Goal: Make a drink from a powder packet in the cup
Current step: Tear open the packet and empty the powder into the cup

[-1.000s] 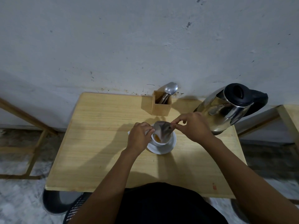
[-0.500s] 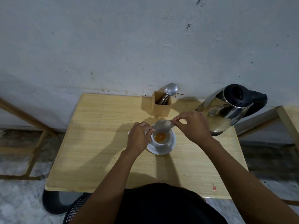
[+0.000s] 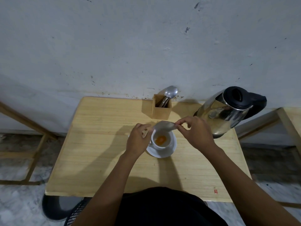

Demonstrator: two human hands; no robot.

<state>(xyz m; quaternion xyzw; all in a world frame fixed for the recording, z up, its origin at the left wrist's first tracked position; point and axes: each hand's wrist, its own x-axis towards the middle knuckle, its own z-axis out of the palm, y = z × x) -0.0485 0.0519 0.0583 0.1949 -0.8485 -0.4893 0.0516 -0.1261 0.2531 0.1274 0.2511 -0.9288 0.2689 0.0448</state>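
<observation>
I pinch the emptied packet [image 3: 164,125] between the fingers [image 3: 180,123] of my right hand [image 3: 195,132], its long axis level above the cup [image 3: 162,141] with orange powder just below, my left hand [image 3: 138,141] closed on a torn scrap beside the rim.

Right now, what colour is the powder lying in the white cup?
Orange, a small heap at the bottom of the white ceramic cup; the head view shows it.
</observation>
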